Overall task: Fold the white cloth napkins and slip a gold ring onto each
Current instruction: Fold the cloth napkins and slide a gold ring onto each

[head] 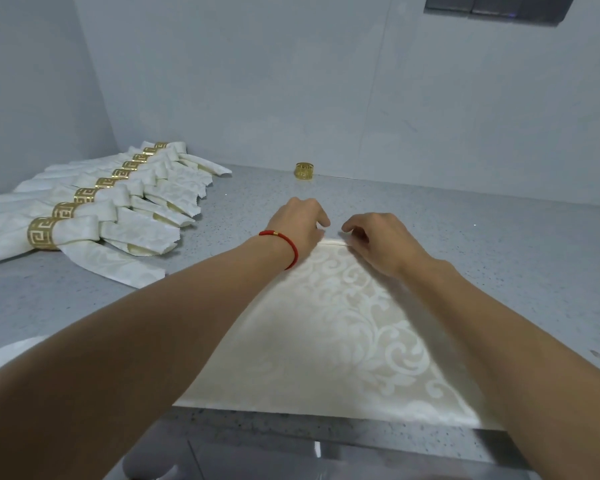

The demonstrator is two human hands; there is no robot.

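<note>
A: Where did the napkin (329, 341) lie?

B: Flat on the tabletop (465, 244), dead ahead of the person. It looked like a triangle: wide edge along the near side of the tabletop, sides running in to a narrow far end. Long axis ran straight away from the body.

A: And the hands?

B: Both at that far tip, arms stretched over the cloth. Left hand (300, 223) sat on the left of the tip, a red bracelet (284, 242) on its wrist. Right hand (378, 240) sat on the right. Fingers of both were curled down onto the cloth edge, apparently pinching it; a small fold or roll showed between them. The exact fingertip contact was hidden under the knuckles.

A: Which hand was nearer the loose ring (304, 171)?

B: The left, by a little. The ring stood beyond the tip, against the wall (291, 81), well apart from both hands and slightly left of the gap between them.

A: So the next move turned on what?

B: On that axis, judging by the layout. Any roll or pleat started at the tip would travel back toward the body along the cloth. The ring would then be a forward reach.

A: Finished ones?

B: A row of ringed napkins (94, 209) lay far left, overlapping, clear of the work.
</note>
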